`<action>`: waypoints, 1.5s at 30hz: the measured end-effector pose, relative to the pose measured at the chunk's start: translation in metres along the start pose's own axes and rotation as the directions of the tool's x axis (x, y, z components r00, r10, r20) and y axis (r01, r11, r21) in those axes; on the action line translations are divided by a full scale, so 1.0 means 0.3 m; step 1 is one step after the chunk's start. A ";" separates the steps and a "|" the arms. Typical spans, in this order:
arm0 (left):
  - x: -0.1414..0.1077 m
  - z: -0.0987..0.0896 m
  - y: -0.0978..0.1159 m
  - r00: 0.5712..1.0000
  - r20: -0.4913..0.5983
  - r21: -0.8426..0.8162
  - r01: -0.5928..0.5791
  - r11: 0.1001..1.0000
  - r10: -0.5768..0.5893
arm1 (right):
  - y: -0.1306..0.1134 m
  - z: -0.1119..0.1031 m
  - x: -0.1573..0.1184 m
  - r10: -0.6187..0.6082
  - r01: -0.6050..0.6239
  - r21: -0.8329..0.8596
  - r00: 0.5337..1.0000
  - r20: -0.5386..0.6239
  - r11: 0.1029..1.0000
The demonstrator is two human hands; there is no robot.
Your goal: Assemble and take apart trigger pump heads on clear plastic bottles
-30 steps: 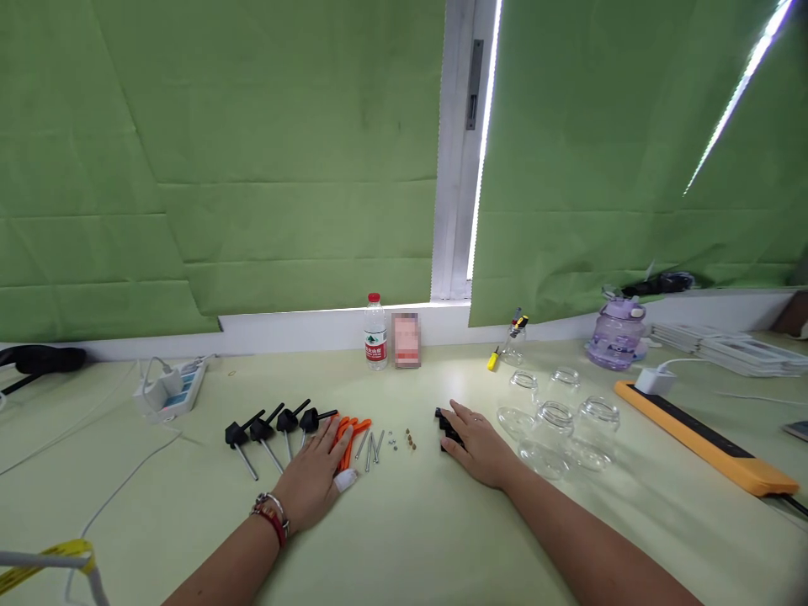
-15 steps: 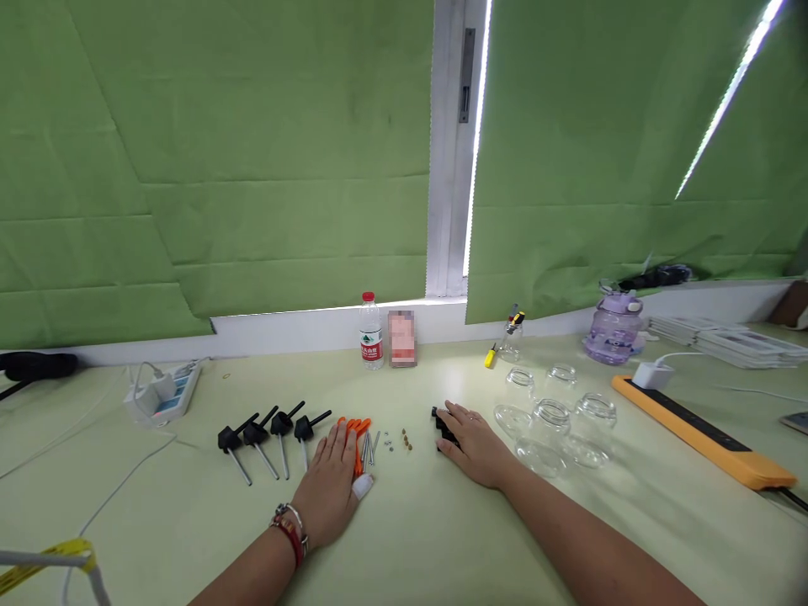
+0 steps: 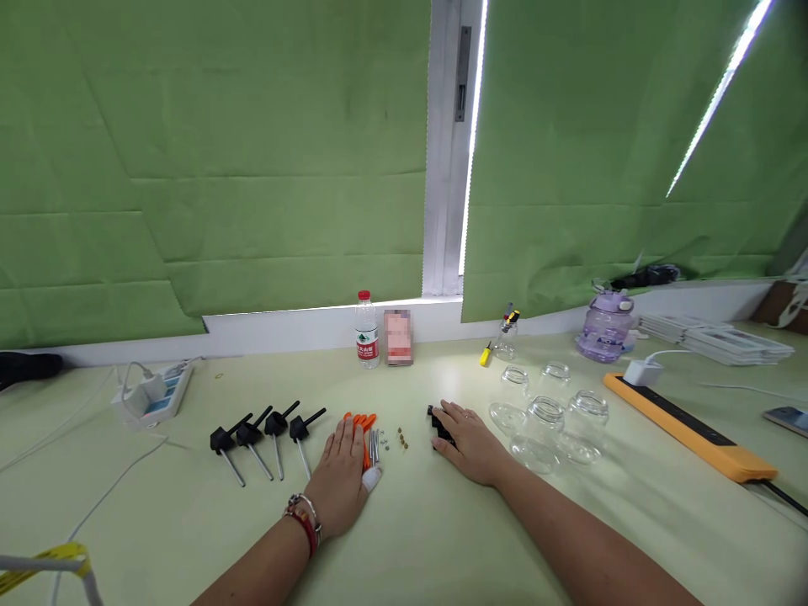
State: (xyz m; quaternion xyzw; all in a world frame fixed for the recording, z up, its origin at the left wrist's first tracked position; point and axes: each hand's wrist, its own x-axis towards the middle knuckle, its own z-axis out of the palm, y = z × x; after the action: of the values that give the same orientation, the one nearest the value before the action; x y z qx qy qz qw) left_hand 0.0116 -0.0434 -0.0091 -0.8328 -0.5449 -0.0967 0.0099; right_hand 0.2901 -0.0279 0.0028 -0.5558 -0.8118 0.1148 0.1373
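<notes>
My left hand (image 3: 342,481) lies flat with its fingers stretched out, covering part of some orange plastic pieces (image 3: 363,421). Its wrapped thumb is beside several silver screws (image 3: 374,446). To the left of it is a row of several black-headed tools with metal shafts (image 3: 276,423). My right hand (image 3: 470,442) rests, fingers extended, over small black parts (image 3: 440,427), which it mostly hides. Between the hands are tiny silver pieces (image 3: 385,442) and small brass-coloured pieces (image 3: 402,438).
Several clear glass jars (image 3: 546,429) stand right of my right hand, near an orange power strip (image 3: 688,425). At the back are a water bottle (image 3: 367,330), a jar with yellow-handled tools (image 3: 507,339) and a purple jug (image 3: 606,324). A white power strip (image 3: 167,391) lies left.
My left hand has slid a little to the right, over more of the orange pieces and closer to the screws. My right hand stays over the black parts. The view has shifted slightly.
</notes>
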 end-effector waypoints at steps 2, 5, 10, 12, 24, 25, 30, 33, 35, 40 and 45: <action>-0.001 -0.003 -0.002 1.000 0.002 -0.009 -0.011 1.000 0.011 | -0.001 0.000 -0.001 -0.002 0.002 -0.003 1.000 0.001 1.000; -0.005 0.000 -0.012 1.000 -0.022 0.000 -0.019 1.000 0.019 | -0.002 0.000 0.000 -0.003 0.003 -0.003 1.000 0.004 1.000; -0.016 0.005 -0.031 0.999 -0.040 0.056 -0.007 0.998 0.009 | -0.003 0.000 0.002 0.002 -0.002 -0.012 1.000 0.021 1.000; -0.019 0.002 -0.031 0.999 -0.044 0.067 -0.004 0.998 0.007 | -0.002 0.000 0.003 0.001 -0.001 -0.012 1.000 0.024 1.000; -0.020 -0.033 -0.019 1.000 0.007 0.077 -0.019 0.997 0.019 | 0.000 -0.002 0.001 -0.008 0.008 -0.009 1.000 0.011 1.000; -0.021 -0.036 -0.019 1.000 0.020 0.083 -0.015 0.996 0.013 | 0.000 -0.002 0.001 -0.009 0.009 -0.009 1.000 0.012 1.000; -0.023 -0.052 -0.028 0.999 0.046 0.112 -0.016 0.994 0.011 | 0.004 0.004 0.001 -0.008 0.008 -0.003 1.000 0.016 1.000; -0.021 -0.060 -0.033 1.000 0.024 0.149 -0.003 0.989 -0.001 | 0.005 0.004 0.002 -0.002 0.002 0.003 1.000 0.022 1.000; -0.021 -0.065 -0.033 1.000 0.017 0.167 0.003 0.986 -0.006 | 0.004 0.003 0.002 -0.001 0.001 0.008 1.000 0.024 1.000; -0.023 -0.075 -0.030 1.000 0.022 0.165 0.012 0.986 -0.016 | 0.001 -0.002 0.002 -0.007 0.007 0.005 1.000 0.023 1.000; -0.023 -0.077 -0.030 1.000 0.001 0.141 -0.012 0.990 0.012 | 0.002 0.002 0.002 -0.008 0.008 -0.004 1.000 0.022 1.000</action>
State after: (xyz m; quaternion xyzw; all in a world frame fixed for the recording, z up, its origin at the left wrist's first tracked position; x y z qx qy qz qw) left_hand -0.0028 -0.0488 0.0116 -0.8332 -0.5455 -0.0578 0.0695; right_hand 0.2903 -0.0272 0.0022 -0.5514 -0.8158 0.1187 0.1281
